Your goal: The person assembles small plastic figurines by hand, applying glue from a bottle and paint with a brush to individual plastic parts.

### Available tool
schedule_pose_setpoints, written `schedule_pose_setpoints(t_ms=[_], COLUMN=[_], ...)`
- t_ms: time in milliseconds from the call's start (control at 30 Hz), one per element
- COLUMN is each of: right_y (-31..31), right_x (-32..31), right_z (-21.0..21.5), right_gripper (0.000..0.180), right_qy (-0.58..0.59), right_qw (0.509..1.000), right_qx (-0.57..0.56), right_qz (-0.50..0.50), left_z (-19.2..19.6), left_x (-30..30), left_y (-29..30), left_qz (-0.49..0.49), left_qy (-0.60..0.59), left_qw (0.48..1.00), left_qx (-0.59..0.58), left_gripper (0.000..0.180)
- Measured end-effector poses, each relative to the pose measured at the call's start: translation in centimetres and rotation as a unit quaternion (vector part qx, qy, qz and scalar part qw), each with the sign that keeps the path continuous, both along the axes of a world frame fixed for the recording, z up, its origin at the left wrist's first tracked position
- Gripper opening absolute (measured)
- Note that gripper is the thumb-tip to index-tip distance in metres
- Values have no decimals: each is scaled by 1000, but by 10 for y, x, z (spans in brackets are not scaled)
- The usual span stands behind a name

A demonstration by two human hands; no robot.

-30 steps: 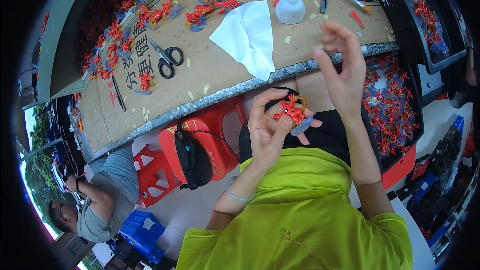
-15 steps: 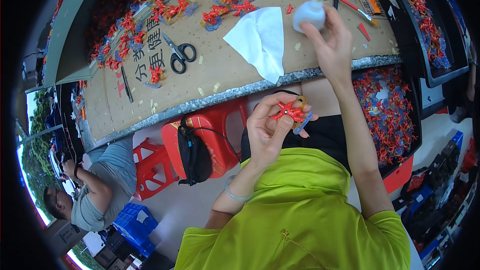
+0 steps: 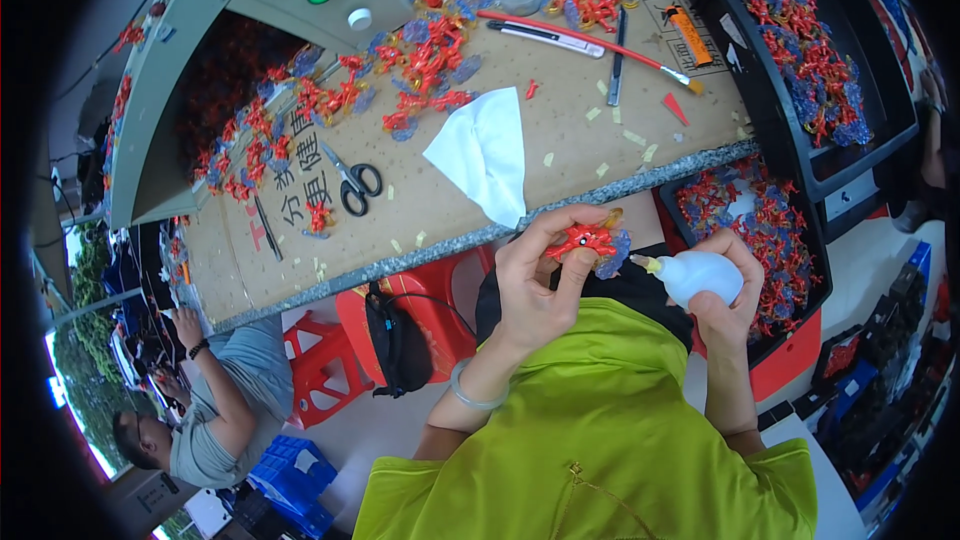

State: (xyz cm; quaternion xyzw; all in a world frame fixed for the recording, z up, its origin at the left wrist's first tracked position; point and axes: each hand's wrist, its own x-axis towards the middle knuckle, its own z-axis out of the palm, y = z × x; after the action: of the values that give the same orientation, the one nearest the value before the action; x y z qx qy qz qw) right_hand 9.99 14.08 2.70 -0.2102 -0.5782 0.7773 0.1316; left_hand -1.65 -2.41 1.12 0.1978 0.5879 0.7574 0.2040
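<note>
Pinched between the fingers and thumb of my left hand [image 3: 538, 285] is a small red figurine [image 3: 588, 242] with a yellow part and a clear blue base. My right hand [image 3: 735, 292] is wrapped round a whitish squeeze bottle [image 3: 697, 277]. The bottle lies tilted sideways, its thin tip pointing left at the figurine's blue base; I cannot tell whether they touch. Both hands are in front of the table edge, above my lap. A white cloth [image 3: 484, 155] lies on the table just beyond my left hand.
On the cardboard-covered table [image 3: 400, 180] are scissors [image 3: 353, 183], a red brush [image 3: 600, 52], a utility knife [image 3: 545, 37] and heaps of figurines [image 3: 425, 55]. A grey machine housing [image 3: 200, 20] stands at left. Black trays [image 3: 830, 175] of figurines are at right. Another person [image 3: 225, 400] sits at far left.
My right hand has brought the bottle from above the table down to the figurine and tipped it sideways. My left hand has risen slightly with the figurine. The view has shifted.
</note>
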Motion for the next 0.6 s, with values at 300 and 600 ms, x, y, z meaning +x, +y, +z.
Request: schedule_pose_setpoints(t_ms=[300, 600], right_y=[6, 2], right_x=[-18, -26], right_z=[19, 20], right_gripper=[31, 32], right_qy=[2, 22], right_qw=[993, 981], right_qx=[109, 193], right_qz=[-53, -19], left_z=[14, 14], left_x=[-9, -11], left_y=[8, 4], left_qz=[-13, -17], left_qy=[-3, -18], left_qw=[999, 999], left_qx=[-34, -24], left_gripper=[26, 26])
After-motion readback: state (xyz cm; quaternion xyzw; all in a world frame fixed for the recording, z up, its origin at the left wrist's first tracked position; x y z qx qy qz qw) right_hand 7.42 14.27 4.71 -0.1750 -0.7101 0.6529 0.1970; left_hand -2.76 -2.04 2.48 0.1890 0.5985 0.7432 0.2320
